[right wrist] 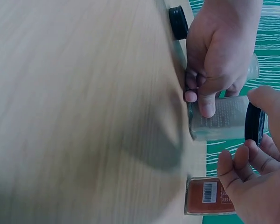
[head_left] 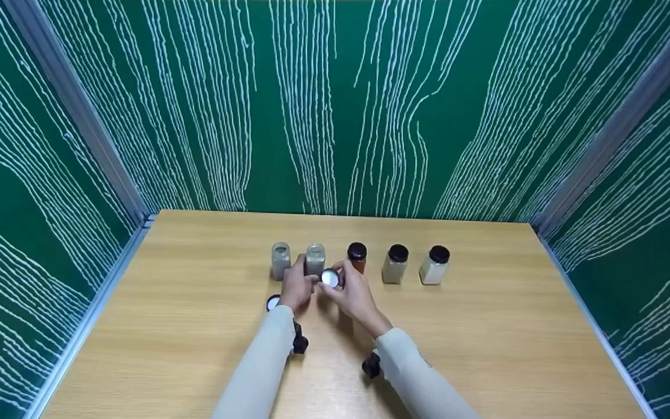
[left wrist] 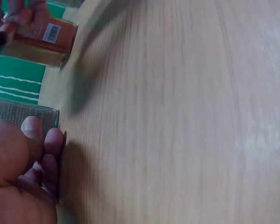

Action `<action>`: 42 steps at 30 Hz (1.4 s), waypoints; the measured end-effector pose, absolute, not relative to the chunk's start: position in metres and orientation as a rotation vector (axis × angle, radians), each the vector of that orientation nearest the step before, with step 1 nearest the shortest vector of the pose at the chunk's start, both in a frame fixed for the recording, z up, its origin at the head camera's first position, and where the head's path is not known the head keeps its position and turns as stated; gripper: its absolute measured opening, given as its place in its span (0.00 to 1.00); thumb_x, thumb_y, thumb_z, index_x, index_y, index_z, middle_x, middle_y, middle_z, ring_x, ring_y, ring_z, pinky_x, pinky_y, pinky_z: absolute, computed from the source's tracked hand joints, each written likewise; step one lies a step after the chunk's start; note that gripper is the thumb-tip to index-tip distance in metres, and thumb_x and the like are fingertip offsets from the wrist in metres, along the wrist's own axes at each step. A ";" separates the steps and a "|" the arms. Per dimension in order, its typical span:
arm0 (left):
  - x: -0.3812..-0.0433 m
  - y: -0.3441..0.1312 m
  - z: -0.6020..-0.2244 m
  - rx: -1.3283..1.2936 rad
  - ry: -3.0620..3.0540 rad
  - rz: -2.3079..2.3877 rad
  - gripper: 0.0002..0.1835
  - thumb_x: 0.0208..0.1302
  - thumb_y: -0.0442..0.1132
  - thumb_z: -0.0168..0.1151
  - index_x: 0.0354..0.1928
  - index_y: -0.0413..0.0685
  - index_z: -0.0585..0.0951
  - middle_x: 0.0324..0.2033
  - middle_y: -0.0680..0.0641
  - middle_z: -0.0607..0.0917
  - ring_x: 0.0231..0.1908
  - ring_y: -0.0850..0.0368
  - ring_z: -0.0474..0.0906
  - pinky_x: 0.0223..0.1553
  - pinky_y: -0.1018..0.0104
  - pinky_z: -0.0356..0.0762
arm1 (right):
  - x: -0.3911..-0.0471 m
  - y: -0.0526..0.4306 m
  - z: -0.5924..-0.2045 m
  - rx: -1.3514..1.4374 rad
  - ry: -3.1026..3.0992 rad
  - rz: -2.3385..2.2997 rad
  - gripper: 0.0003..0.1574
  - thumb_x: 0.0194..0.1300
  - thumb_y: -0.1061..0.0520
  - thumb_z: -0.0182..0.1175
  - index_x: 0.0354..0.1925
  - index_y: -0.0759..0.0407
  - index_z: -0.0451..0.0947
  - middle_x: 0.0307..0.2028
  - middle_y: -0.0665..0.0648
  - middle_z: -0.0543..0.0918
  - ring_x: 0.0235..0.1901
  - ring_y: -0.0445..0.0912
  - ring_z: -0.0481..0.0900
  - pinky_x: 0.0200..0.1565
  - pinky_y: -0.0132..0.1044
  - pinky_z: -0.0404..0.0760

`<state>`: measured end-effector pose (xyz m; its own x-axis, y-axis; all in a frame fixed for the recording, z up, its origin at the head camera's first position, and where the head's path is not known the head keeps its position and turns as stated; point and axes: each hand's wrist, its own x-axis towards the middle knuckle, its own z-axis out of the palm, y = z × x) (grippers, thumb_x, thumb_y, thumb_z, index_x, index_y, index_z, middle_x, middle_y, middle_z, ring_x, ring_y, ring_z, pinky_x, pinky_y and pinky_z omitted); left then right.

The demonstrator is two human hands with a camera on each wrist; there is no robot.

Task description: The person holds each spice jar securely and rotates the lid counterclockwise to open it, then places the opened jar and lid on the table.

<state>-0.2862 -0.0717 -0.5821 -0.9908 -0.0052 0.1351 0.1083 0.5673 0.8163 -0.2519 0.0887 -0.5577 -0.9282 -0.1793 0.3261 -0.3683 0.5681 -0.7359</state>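
My left hand (head_left: 297,286) grips the lower part of an open glass spice jar (head_left: 315,256) of greyish contents, which stands upright on the table. In the right wrist view its thumb lies across the printed face of that jar (right wrist: 221,121). Between thumb and fingers, my right hand (head_left: 357,297) pinches a round black lid (head_left: 330,277), its white underside turned toward the head camera. The lid is off the jar, just right of its mouth. Left of my left hand stands a second open jar (head_left: 280,262). Another black lid (head_left: 273,302) lies white side up near my left wrist.
Right of the hands stand three jars with black lids: one with orange-red contents (head_left: 357,256), partly behind my right hand, and two pale ones (head_left: 395,267) (head_left: 434,269). The wooden table (head_left: 486,337) meets green panels (head_left: 358,145) with white wavy lines at the back and sides.
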 end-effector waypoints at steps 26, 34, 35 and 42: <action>-0.288 -0.072 -0.585 -0.073 -2.670 -1.406 0.25 0.63 0.28 0.67 0.62 0.41 0.74 0.41 0.34 0.86 0.39 0.42 0.83 0.42 0.53 0.81 | -0.245 0.087 -0.563 0.631 -2.875 1.205 0.25 0.55 0.55 0.79 0.44 0.62 0.77 0.32 0.58 0.85 0.33 0.46 0.79 0.39 0.42 0.79; -0.288 -0.072 -0.587 -0.062 -2.659 -1.437 0.22 0.63 0.27 0.66 0.59 0.42 0.75 0.39 0.35 0.86 0.31 0.47 0.82 0.33 0.59 0.80 | -0.244 0.082 -0.565 0.615 -2.942 1.188 0.27 0.53 0.53 0.80 0.44 0.63 0.78 0.34 0.57 0.84 0.35 0.48 0.80 0.41 0.44 0.80; -0.289 -0.072 -0.587 -0.059 -2.660 -1.443 0.23 0.64 0.27 0.66 0.60 0.42 0.75 0.40 0.35 0.86 0.31 0.48 0.82 0.32 0.60 0.80 | -0.244 0.082 -0.565 0.611 -2.951 1.170 0.27 0.52 0.52 0.81 0.43 0.62 0.78 0.34 0.57 0.84 0.35 0.48 0.80 0.42 0.44 0.80; -0.289 -0.072 -0.586 -0.039 -2.672 -1.467 0.23 0.65 0.27 0.65 0.61 0.43 0.75 0.39 0.35 0.85 0.29 0.47 0.82 0.31 0.59 0.80 | -0.243 0.076 -0.565 0.537 -3.030 1.082 0.28 0.52 0.48 0.81 0.44 0.59 0.80 0.35 0.53 0.84 0.35 0.46 0.79 0.43 0.45 0.80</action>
